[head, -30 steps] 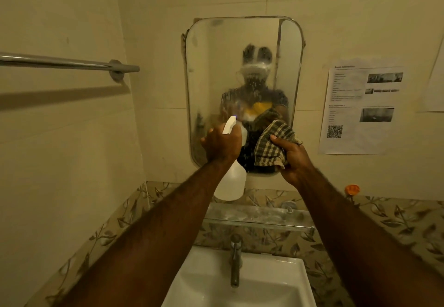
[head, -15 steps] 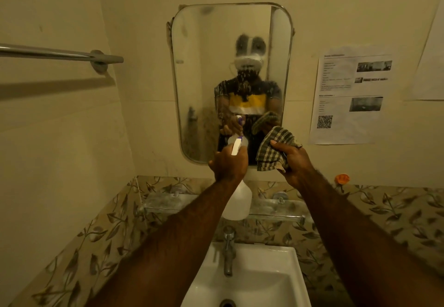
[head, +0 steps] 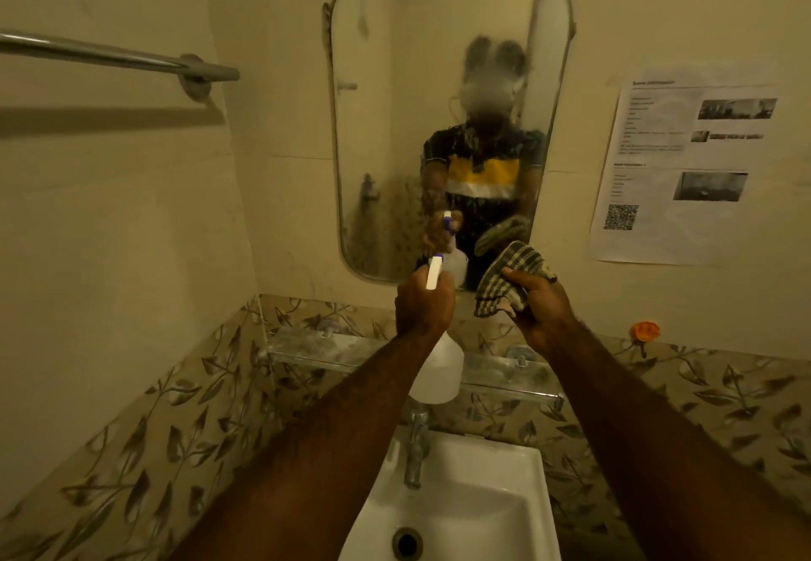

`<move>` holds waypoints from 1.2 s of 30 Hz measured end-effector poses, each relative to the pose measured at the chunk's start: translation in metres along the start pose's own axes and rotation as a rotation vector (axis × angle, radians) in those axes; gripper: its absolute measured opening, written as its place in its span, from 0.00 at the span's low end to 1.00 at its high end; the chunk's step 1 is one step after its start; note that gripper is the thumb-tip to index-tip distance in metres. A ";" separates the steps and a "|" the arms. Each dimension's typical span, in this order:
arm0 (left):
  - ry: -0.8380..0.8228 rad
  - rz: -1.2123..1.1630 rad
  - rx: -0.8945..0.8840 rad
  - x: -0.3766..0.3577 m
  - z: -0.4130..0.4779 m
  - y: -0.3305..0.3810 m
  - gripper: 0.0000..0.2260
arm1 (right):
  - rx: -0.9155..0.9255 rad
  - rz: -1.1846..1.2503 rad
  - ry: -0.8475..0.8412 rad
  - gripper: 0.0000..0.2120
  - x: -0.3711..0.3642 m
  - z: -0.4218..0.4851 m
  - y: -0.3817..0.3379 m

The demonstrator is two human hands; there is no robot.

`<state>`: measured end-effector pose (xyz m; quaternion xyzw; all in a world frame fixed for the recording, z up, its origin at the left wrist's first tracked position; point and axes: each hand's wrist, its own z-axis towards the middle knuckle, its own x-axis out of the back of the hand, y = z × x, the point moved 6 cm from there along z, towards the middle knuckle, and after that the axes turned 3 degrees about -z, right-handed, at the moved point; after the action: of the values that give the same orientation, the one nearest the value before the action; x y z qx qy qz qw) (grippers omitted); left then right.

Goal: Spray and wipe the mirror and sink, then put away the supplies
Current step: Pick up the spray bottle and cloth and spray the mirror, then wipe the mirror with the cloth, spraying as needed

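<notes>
A rounded wall mirror (head: 395, 130) hangs above a white sink (head: 496, 481), its glass speckled with droplets. My left hand (head: 423, 303) grips a white spray bottle (head: 439, 374) just below the mirror's lower edge, nozzle pointed at the glass. My right hand (head: 542, 303) holds a crumpled checked cloth (head: 504, 277) beside it, close to the mirror's lower right corner. Both arms reach out over the basin.
A chrome tap (head: 414, 451) stands at the back of the sink under a glass shelf (head: 324, 347). A towel bar (head: 118, 55) juts from the left wall. A printed sheet (head: 684, 165) is on the right wall, with an orange hook (head: 644, 331) below it.
Both hands have dropped from in front of the mirror's lower half to just under its bottom edge. More of the sink and drain has come into view.
</notes>
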<state>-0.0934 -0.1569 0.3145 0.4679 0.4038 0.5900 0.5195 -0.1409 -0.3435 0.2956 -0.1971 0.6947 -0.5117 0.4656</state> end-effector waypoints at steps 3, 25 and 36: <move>0.043 -0.047 -0.034 0.016 0.017 0.000 0.07 | 0.005 0.043 -0.060 0.19 -0.030 0.005 0.000; 0.199 -0.177 -0.374 0.204 0.220 0.185 0.08 | 1.253 -0.822 0.493 0.15 -0.355 0.015 -0.223; 0.190 -0.165 -0.389 0.202 0.246 0.159 0.08 | 1.407 -1.312 0.567 0.22 -0.395 0.036 -0.212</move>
<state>0.1040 0.0198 0.5521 0.2669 0.3663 0.6536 0.6061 0.0401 -0.1508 0.6599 -0.0916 0.0734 -0.9898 -0.0807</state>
